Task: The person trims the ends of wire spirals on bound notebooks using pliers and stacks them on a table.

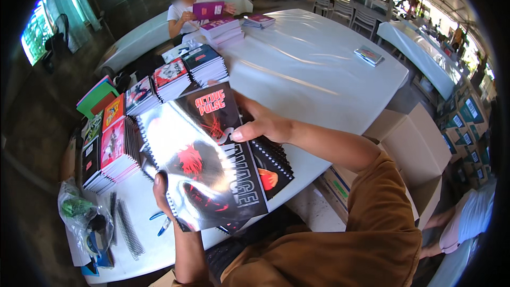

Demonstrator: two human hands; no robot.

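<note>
A black spiral notebook [199, 165] with a glossy cover and red-and-white artwork is tilted up in front of me, over the near table edge. My left hand [163, 194] grips its lower left side, by the coil binding. My right hand [261, 120] holds its upper right side, thumb on the cover and fingers hidden behind. Under it, another dark spiral notebook [276, 172] sticks out on the right, coil outward. Whether my fingers hold this one too is hidden. Glare washes out part of the top cover.
Notebook stacks [119, 146] line the table's left side. Loose coils [127, 228], a blue pen [163, 226] and a plastic bag [79, 207] lie near left. Across the white table [297, 69] a person [183, 13] holds a purple book. An open carton [411, 143] stands at right.
</note>
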